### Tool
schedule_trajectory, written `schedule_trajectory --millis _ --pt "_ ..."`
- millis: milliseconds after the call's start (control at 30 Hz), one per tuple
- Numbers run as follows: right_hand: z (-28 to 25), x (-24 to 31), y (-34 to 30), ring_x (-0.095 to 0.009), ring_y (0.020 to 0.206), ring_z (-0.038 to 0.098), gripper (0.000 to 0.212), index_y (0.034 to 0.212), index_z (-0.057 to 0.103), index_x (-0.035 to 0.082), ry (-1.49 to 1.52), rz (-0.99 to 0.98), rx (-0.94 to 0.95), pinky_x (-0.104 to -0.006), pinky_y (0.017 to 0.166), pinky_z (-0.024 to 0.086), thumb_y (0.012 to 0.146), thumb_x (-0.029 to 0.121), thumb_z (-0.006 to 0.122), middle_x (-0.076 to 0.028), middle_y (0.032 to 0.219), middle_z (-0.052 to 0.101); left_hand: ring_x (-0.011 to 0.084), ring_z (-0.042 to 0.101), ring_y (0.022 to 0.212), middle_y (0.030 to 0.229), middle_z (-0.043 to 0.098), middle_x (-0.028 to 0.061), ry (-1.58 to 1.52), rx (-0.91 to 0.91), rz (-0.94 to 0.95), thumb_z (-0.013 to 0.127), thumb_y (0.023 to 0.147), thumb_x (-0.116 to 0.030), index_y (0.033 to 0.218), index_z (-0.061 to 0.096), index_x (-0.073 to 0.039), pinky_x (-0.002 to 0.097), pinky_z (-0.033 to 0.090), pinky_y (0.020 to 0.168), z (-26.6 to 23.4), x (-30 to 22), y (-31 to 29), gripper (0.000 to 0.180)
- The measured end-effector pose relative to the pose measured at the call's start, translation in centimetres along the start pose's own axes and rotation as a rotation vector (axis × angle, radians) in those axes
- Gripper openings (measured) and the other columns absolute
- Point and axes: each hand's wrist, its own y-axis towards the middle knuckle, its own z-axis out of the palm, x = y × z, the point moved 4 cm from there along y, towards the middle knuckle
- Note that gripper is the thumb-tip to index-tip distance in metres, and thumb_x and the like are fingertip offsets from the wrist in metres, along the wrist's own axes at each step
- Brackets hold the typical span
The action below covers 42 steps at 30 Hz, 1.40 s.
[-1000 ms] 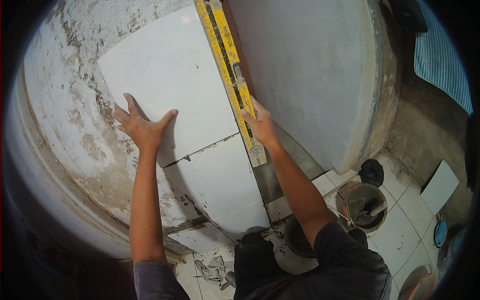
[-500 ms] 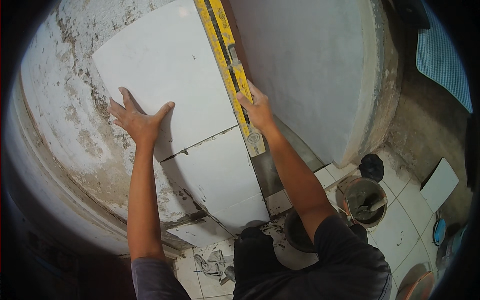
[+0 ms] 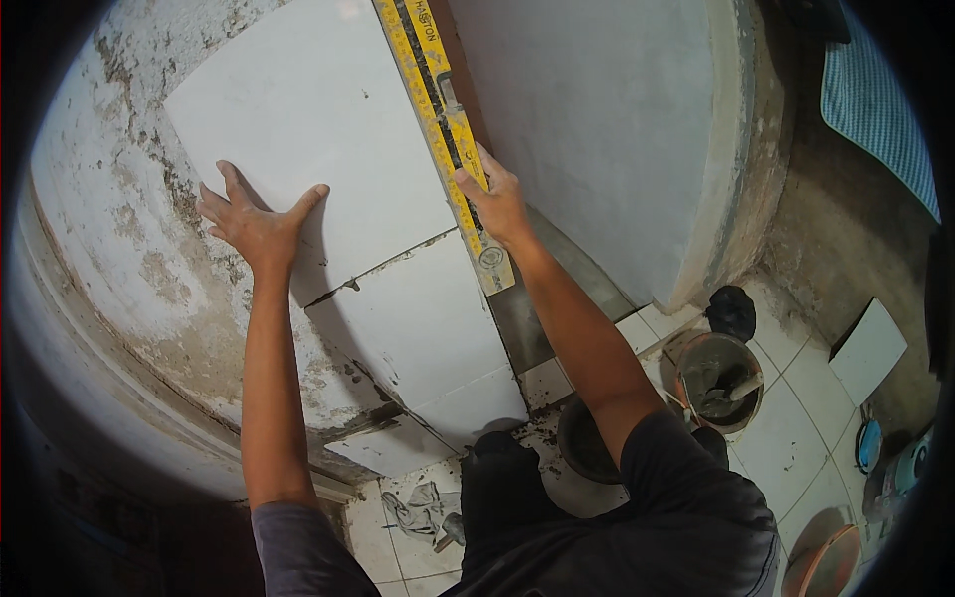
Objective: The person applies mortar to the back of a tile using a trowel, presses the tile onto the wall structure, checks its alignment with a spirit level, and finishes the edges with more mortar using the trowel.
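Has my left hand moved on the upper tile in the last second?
No. The left hand stays flat on the upper tile, the same way above the joint.

Just the one head cam, looking steeply down along the wall (image 3: 129,249) toward the floor (image 3: 796,438), sitting pretty close, fisheye bending everything.

Left hand (image 3: 257,224) flat, fingers spread (arm straight), right hand (image 3: 494,202) raised, grip closed.

Soft even daylight, faint arm shadows on pale wall, sharp focus, fisheye bending, black vignetted corners
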Motion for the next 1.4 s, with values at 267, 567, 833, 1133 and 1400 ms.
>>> schedule_trajectory --millis 267,567,833,1133,1400 --pt "0.4 0.1 -0.8 -0.015 0.103 0.053 0.056 0.13 0.04 -0.003 -0.024 -0.007 0.003 -0.0272 0.09 0.04 0.086 0.023 0.061 -0.015 0.114 0.058 0.0524 0.003 0.131 0.14 0.012 0.0346 -0.011 0.0 -0.019 0.081 0.045 -0.059 0.141 0.022 -0.007 0.0678 0.009 0.101 -0.6 0.2 0.1 0.125" --pt "-0.3 -0.1 -0.8 -0.019 0.109 0.053 0.053 0.13 0.04 -0.004 -0.086 0.002 -0.014 -0.0282 0.093 0.039 0.085 0.018 0.059 -0.018 0.121 0.055 0.0492 0.001 0.133 0.142 0.009 0.0314 -0.031 0.046 -0.076 0.082 0.044 -0.057 0.144 0.016 -0.009 0.0646 0.008 0.103 -0.7 -0.7 -0.1 0.128" --pt "0.3 0.4 -0.8 -0.02 0.109 0.053 0.051 0.129 0.041 -0.004 -0.008 0.017 -0.023 -0.0288 0.093 0.04 0.085 0.016 0.058 -0.018 0.121 0.055 0.0464 0.007 0.133 0.141 0.009 0.0326 -0.046 0.003 -0.065 0.084 0.044 -0.053 0.144 0.017 -0.009 0.0639 0.007 0.103 -1.0 -0.6 -0.1 0.128" --pt "0.2 -0.5 -0.6 -0.02 0.109 0.053 0.051 0.129 0.042 -0.004 0.008 0.015 -0.025 -0.0294 0.093 0.04 0.084 0.016 0.058 -0.018 0.122 0.054 0.0468 0.006 0.133 0.142 0.008 0.0329 -0.031 0.035 -0.082 0.083 0.044 -0.055 0.143 0.017 -0.009 0.0634 0.007 0.103 -0.8 -0.5 0.0 0.128" --pt "0.1 -0.7 -0.7 -0.015 0.104 0.051 0.052 0.13 0.04 -0.005 -0.018 -0.019 -0.039 -0.0272 0.091 0.04 0.086 0.015 0.06 -0.012 0.117 0.056 0.0462 0.006 0.134 0.141 0.009 0.0329 -0.043 0.034 -0.082 0.083 0.044 -0.055 0.143 0.017 -0.008 0.0629 0.007 0.104 -1.1 -0.7 -0.2 0.129"
